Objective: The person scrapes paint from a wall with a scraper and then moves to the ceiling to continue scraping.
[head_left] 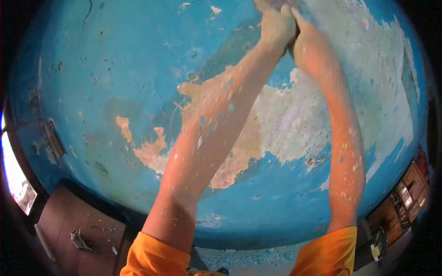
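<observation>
Both arms reach up against a blue painted wall (138, 55) whose paint is chipped and partly stripped. My left hand (277, 28) is closed near the top edge of the view. Pressed close beside it is my right hand (307, 45), its fingers also closed. Between them a dark sliver of some object shows, but the hands and motion blur hide what it is. A large pale bare patch (294, 124) spreads below and right of the hands, and a tan patch (237, 156) lies lower down. Flecks of paint cover both forearms.
At lower left stands a brown wooden surface (69, 211) with a crumpled scrap (80, 239) and chips on it. Beyond it is a bright opening (16, 170). Paint flakes (258, 260) litter the floor. A wooden cabinet (407, 198) stands at right.
</observation>
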A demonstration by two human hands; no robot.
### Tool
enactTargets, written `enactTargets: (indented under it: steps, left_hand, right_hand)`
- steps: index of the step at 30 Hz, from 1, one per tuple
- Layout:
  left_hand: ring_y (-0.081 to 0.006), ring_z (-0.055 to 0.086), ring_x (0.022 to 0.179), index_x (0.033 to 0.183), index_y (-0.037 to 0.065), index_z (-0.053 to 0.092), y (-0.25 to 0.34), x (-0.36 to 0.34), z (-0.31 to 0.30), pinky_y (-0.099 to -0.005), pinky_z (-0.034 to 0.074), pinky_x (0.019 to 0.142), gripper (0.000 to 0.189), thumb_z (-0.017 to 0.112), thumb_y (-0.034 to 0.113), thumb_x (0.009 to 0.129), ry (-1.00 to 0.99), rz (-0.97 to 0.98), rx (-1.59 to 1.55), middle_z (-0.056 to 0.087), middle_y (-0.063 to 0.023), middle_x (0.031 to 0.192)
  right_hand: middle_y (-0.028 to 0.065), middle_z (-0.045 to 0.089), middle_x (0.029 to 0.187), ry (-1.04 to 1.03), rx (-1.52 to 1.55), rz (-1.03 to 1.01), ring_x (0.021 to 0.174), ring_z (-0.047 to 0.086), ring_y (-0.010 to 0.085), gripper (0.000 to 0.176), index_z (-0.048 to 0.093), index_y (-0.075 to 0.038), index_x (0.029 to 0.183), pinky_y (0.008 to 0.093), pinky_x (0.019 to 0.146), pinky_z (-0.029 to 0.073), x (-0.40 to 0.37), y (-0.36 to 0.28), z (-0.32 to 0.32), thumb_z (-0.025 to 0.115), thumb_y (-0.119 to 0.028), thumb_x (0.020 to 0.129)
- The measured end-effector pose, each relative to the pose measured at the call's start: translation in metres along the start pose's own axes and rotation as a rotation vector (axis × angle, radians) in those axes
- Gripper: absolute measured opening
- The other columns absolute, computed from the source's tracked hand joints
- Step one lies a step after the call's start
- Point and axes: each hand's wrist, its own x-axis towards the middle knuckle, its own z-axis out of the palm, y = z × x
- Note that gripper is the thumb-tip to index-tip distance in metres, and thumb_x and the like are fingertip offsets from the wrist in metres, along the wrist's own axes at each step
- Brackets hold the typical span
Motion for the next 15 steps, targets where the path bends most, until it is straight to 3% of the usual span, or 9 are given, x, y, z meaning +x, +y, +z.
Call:
enactTargets:
  steps: [2, 7, 9, 11, 12, 13, 15]
  left_hand:
    - [-0.0388, 0.058, 0.082, 0.090, -0.014, 0.054, -0.021, -0.031, -0.021, -0.0414, 0.044, 0.073, 0.049, 0.040, 0.033, 0.084, 0.012, 0.000, 0.064, 0.057, -0.0315, 0.086]
    - [-0.0392, 0.058, 0.080, 0.082, -0.014, 0.056, -0.012, -0.005, -0.032, -0.0419, 0.044, 0.072, 0.051, 0.044, 0.035, 0.083, 0.079, -0.075, 0.186, 0.057, -0.0315, 0.083]
    - [-0.0392, 0.058, 0.078, 0.081, -0.014, 0.057, -0.006, 0.014, -0.034, -0.0422, 0.044, 0.071, 0.051, 0.046, 0.036, 0.083, 0.062, -0.109, -0.068, 0.057, -0.0314, 0.080]
    - [-0.0384, 0.059, 0.078, 0.082, -0.012, 0.058, -0.009, 0.001, -0.048, -0.0422, 0.044, 0.070, 0.050, 0.046, 0.036, 0.083, 0.054, -0.160, 0.000, 0.058, -0.0301, 0.079]
    - [-0.0383, 0.059, 0.078, 0.081, -0.012, 0.058, -0.021, -0.015, -0.057, -0.0421, 0.044, 0.069, 0.050, 0.045, 0.036, 0.084, 0.031, -0.085, 0.113, 0.059, -0.0290, 0.079]
    - [-0.0381, 0.059, 0.078, 0.080, -0.011, 0.059, -0.029, -0.029, -0.065, -0.0420, 0.045, 0.069, 0.051, 0.044, 0.037, 0.084, 0.005, -0.008, 0.224, 0.059, -0.0279, 0.079]
    - [-0.0384, 0.059, 0.079, 0.084, -0.011, 0.058, -0.033, -0.048, -0.076, -0.0418, 0.045, 0.070, 0.051, 0.044, 0.038, 0.084, -0.017, -0.052, 0.255, 0.060, -0.0269, 0.081]
  right_hand:
    - [0.0307, 0.055, 0.094, -0.180, 0.057, 0.166, 0.090, 0.054, 0.0433, 0.054, 0.031, -0.008, 0.130, 0.0463, 0.080, 0.045, -0.036, -0.029, 0.005, 0.042, -0.003, 0.078]
    - [0.0314, 0.056, 0.089, -0.141, 0.062, 0.143, 0.087, 0.055, 0.0438, 0.053, 0.029, -0.007, 0.131, 0.0476, 0.077, 0.045, -0.007, -0.037, 0.014, 0.041, -0.003, 0.079]
    - [0.0306, 0.057, 0.087, -0.103, 0.077, 0.108, 0.086, 0.056, 0.0433, 0.053, 0.029, -0.007, 0.131, 0.0481, 0.076, 0.045, 0.006, -0.040, 0.012, 0.040, -0.003, 0.080]
    - [0.0286, 0.057, 0.088, -0.124, 0.171, 0.174, 0.084, 0.057, 0.0417, 0.056, 0.028, -0.007, 0.131, 0.0477, 0.074, 0.046, -0.005, -0.057, 0.011, 0.043, -0.001, 0.078]
    - [0.0314, 0.051, 0.100, -0.121, 0.250, 0.255, 0.084, 0.054, 0.0448, 0.064, 0.024, -0.016, 0.134, 0.0509, 0.074, 0.043, -0.020, -0.063, 0.020, 0.053, -0.009, 0.077]
    - [0.0314, 0.051, 0.100, -0.124, 0.250, 0.261, 0.084, 0.054, 0.0448, 0.064, 0.024, -0.016, 0.134, 0.0509, 0.074, 0.043, -0.040, -0.070, 0.026, 0.053, -0.009, 0.077]
    - [0.0311, 0.052, 0.099, -0.172, 0.335, 0.253, 0.087, 0.053, 0.0447, 0.065, 0.020, -0.015, 0.135, 0.0503, 0.076, 0.043, -0.065, -0.082, 0.031, 0.051, -0.009, 0.078]
